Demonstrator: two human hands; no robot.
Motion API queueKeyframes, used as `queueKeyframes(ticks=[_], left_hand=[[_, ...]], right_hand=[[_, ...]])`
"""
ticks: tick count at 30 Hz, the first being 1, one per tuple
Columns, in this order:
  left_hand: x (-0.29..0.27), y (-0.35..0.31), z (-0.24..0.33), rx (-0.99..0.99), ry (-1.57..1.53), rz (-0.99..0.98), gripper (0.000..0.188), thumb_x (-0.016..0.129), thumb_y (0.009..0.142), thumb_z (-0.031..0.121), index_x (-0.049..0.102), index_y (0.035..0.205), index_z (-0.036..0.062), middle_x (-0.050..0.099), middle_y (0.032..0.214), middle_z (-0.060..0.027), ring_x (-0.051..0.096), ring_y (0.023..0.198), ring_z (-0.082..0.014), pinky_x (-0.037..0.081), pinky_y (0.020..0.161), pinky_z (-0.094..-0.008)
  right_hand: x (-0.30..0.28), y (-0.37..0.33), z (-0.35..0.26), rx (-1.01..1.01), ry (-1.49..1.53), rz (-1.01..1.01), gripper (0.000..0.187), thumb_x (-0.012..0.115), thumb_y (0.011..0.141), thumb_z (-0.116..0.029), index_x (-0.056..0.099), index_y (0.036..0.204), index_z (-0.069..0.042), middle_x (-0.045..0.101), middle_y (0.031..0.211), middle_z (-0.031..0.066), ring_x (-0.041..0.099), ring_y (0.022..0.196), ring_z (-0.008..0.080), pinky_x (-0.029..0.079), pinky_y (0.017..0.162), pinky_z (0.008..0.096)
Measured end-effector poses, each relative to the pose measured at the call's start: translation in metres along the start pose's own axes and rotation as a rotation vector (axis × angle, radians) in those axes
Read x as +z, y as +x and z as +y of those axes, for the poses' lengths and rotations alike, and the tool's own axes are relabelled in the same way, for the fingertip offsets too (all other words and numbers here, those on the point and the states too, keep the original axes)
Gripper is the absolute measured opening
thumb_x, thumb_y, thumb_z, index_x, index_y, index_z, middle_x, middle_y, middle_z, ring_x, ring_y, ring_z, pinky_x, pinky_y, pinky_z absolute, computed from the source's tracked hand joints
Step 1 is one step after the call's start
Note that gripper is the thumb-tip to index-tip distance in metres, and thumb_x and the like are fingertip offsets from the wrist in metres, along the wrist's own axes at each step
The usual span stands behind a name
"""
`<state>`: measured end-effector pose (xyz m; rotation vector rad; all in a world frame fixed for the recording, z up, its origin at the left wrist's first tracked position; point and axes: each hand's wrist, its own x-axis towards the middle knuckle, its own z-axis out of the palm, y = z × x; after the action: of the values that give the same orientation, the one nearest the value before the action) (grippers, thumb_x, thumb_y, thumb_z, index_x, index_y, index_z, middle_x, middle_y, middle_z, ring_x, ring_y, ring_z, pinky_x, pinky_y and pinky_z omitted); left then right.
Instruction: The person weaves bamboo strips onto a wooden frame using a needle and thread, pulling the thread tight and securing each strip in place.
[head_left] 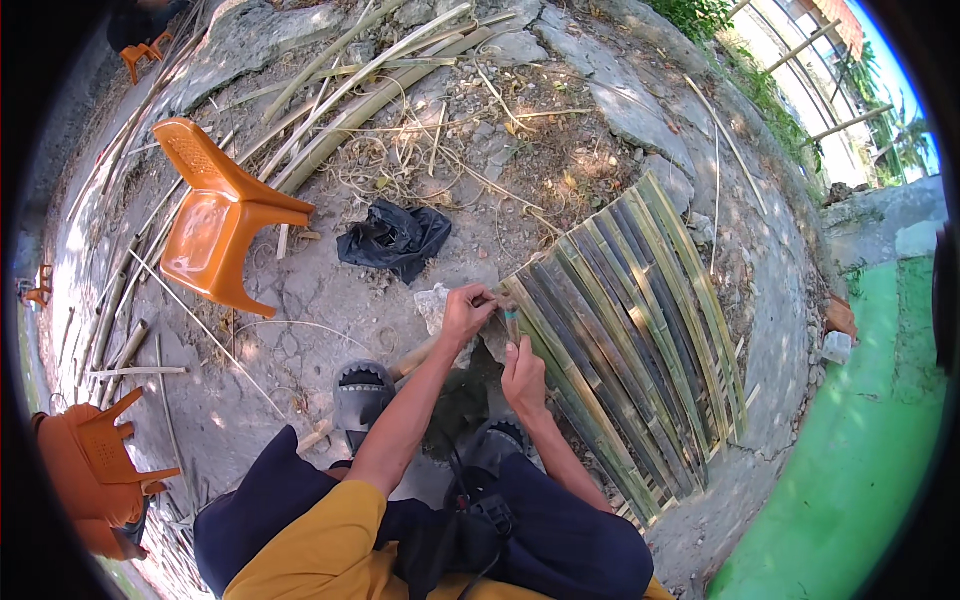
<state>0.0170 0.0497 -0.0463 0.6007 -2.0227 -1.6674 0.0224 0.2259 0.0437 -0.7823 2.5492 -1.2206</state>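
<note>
A panel of split bamboo slats (625, 300), set side by side in a fan shape, lies to the right of my feet. At its near left corner, my right hand (523, 378) is wrapped round the handle of a hammer (512, 322), which has a teal band below its head. My left hand (468, 310) is pinched closed right beside the hammer head, at the ends of the slats. What its fingertips hold, if anything, is too small to make out. A bamboo pole (412, 358) runs under my left forearm, by my left shoe (363, 397).
An orange plastic chair (208, 225) stands at left, near a crumpled black plastic bag (396, 240). Bamboo poles (340, 130) and strips litter the ground beyond. Another person in orange (85, 470) is at lower left. A green wall (850, 400) bounds the right side.
</note>
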Motion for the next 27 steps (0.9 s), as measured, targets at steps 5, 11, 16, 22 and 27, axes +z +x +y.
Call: queueKeyframes(ticks=[5, 11, 16, 22, 27], left_hand=[[-0.002, -0.003, -0.004, -0.03, 0.03, -0.016, 0.015, 0.085, 0.079, 0.007, 0.073, 0.081, -0.0018, 0.058, 0.065, -0.0043, 0.045, 0.058, -0.0099, 0.035, 0.054, -0.031], [0.003, -0.002, 0.011, -0.063, -0.015, -0.032, 0.017, 0.086, 0.08, 0.008, 0.072, 0.079, -0.0026, 0.058, 0.065, -0.0065, 0.048, 0.059, -0.0109, 0.039, 0.055, -0.0318], [0.008, -0.004, 0.016, -0.072, -0.018, -0.047, 0.017, 0.085, 0.08, 0.007, 0.072, 0.08, -0.0029, 0.057, 0.065, -0.0067, 0.046, 0.059, -0.0116, 0.038, 0.055, -0.0318], [0.0, -0.001, 0.006, 0.0, 0.051, -0.003, 0.02, 0.087, 0.078, 0.009, 0.071, 0.08, -0.0031, 0.055, 0.063, -0.0074, 0.045, 0.058, -0.0122, 0.037, 0.054, -0.0333], [-0.002, -0.002, 0.001, -0.032, 0.042, -0.031, 0.019, 0.087, 0.078, 0.01, 0.073, 0.081, -0.0022, 0.054, 0.063, -0.0065, 0.043, 0.058, -0.0113, 0.035, 0.054, -0.0334]], right_hand=[[-0.011, 0.009, -0.017, 0.017, 0.06, -0.01, 0.024, 0.049, 0.11, -0.019, 0.053, 0.104, 0.004, 0.059, 0.07, 0.0275, 0.062, 0.069, 0.053, 0.045, 0.057, 0.0542], [-0.024, 0.008, -0.024, -0.146, 0.163, 0.211, 0.03, 0.048, 0.11, -0.02, 0.055, 0.111, 0.009, 0.058, 0.07, 0.0281, 0.063, 0.069, 0.0517, 0.047, 0.058, 0.0519], [-0.006, 0.006, 0.01, 0.03, -0.049, 0.027, 0.037, 0.049, 0.11, -0.021, 0.056, 0.115, 0.015, 0.063, 0.074, 0.0324, 0.065, 0.071, 0.0532, 0.046, 0.059, 0.0575], [0.0, -0.003, 0.003, -0.034, 0.017, 0.1, 0.032, 0.051, 0.11, -0.021, 0.055, 0.109, 0.011, 0.06, 0.07, 0.0311, 0.063, 0.07, 0.0541, 0.044, 0.058, 0.0585], [-0.016, 0.013, -0.025, -0.012, 0.076, 0.034, 0.025, 0.05, 0.109, -0.019, 0.054, 0.105, 0.006, 0.061, 0.072, 0.0305, 0.062, 0.07, 0.0556, 0.045, 0.057, 0.0556]])
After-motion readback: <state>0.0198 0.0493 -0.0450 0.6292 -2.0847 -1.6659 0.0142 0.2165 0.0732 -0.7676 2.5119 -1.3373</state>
